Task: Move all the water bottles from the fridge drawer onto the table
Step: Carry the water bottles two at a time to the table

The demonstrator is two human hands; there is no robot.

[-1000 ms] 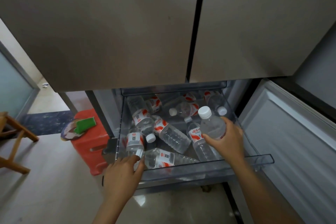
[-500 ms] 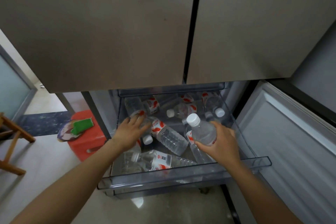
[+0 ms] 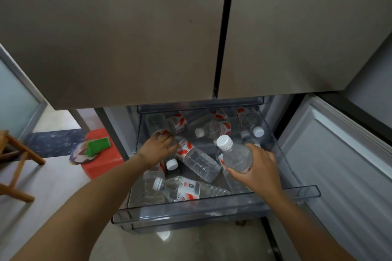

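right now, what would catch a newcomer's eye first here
The clear fridge drawer stands pulled out, heaped with water bottles lying every way. The right hand grips one bottle, cap up, over the drawer's right side, while the left hand touches another bottle at the back left.

Home kitchen: fridge (image 3: 127, 38) w/ drawer (image 3: 212, 207), tiled floor (image 3: 53, 186).

You can enter the fridge drawer (image 3: 212, 207) only from above its front half: the closed upper doors (image 3: 127, 38) overhang its back edge. Loose bottles (image 3: 199, 160) cover its floor; your right hand (image 3: 258, 167) holds a bottle (image 3: 235, 154) over the right side. An open white door (image 3: 339, 165) flanks the right edge.
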